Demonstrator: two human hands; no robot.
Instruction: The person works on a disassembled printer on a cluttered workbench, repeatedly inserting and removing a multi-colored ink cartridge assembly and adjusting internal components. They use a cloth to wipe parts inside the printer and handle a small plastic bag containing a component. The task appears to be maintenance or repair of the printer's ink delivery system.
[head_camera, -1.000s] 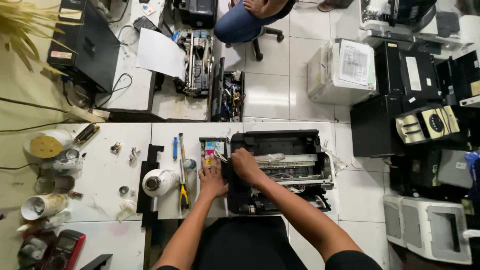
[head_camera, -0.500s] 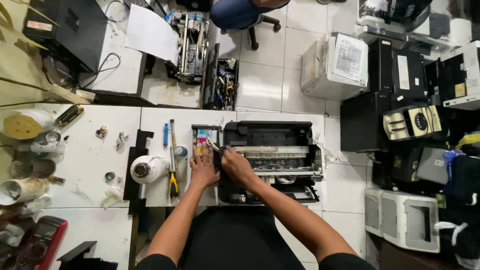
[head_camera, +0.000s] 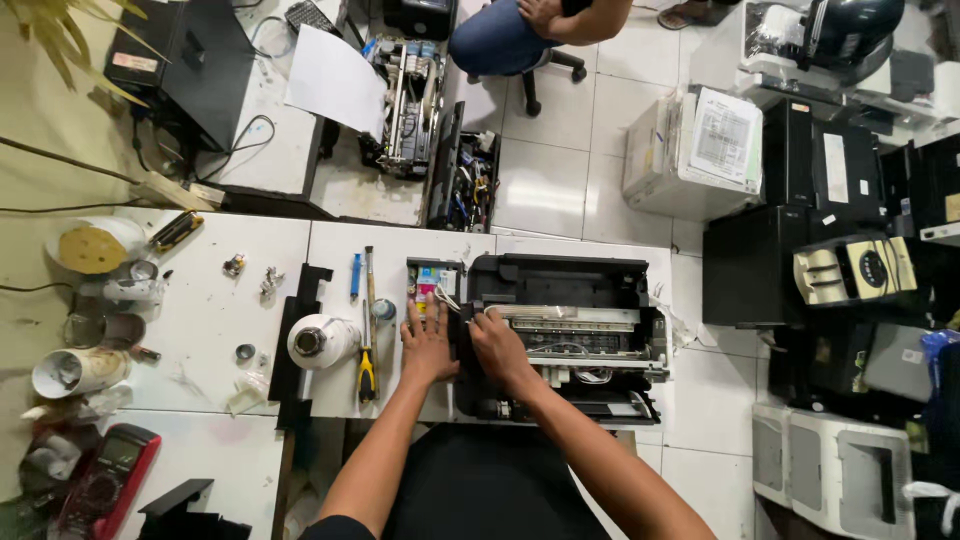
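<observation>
Left hand: lies flat and spread, palm down, on the white table just beside the opened printer's left edge, below the ink tank block; it holds nothing.
Right hand: rests on the left end of the opened printer, fingers bent onto the mechanism near the thin tubes; whether it pinches a part I cannot tell.
Printer: black, cover off, sits on the table straight ahead, its grey rail and inner frame exposed.
Nearby: a yellow-handled screwdriver and a roll of white tissue lie left of the left hand; a red multimeter sits at the near left.
Doing it well: I judge the flat hand should steady the casing while the other works gently, so the tubes are not pulled or kinked.
</observation>
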